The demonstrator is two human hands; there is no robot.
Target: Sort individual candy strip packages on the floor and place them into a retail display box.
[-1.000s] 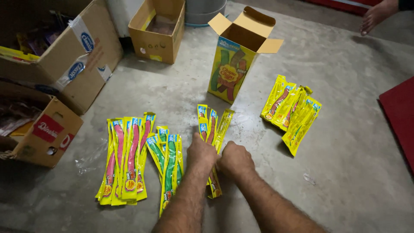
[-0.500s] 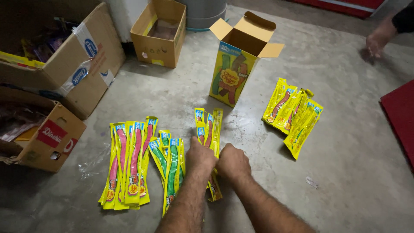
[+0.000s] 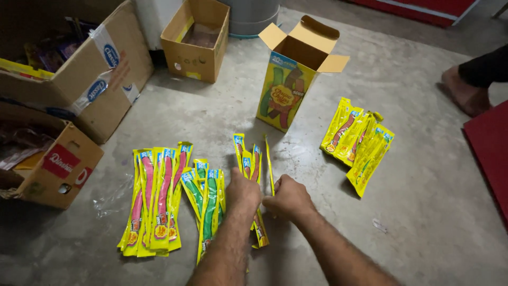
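Seen from above, a person's two bare forearms reached out over a grey concrete floor (image 3: pixel 423 212). Both hands were closed on a small middle pile of long, narrow yellow candy packets (image 3: pixel 248 159) lying flat on the floor. The left hand (image 3: pixel 242 193) pressed down on the pile with its fingers curled over it, and the packets' top ends fanned out just beyond the knuckles. The right hand (image 3: pixel 288 198) sat just beside it, fist-like, pinching a single packet (image 3: pixel 269 164) that stood on its thin edge — its far end pointing away from the person.

Just left of the left hand lay a cluster of packets with green strips (image 3: pixel 207 204), and further left a larger row with pink strips (image 3: pixel 156 198), all side by side and roughly parallel. Well off to the right, apart from the hands, a fourth heap of yellow packets (image 3: pixel 360 143) lay at a slant.

Beyond the middle pile stood an upright yellow carton (image 3: pixel 286 90) with its top flaps open — nothing lay between it and the hands. Further back sat a small open cardboard box (image 3: pixel 196 47), and along the left edge two larger brown cartons (image 3: pixel 100 79) and (image 3: pixel 69 169) holding wrapped goods. Another person's bare foot (image 3: pixel 465 95) rested on the floor at the far right, beside a red mat (image 3: pixel 492 153).
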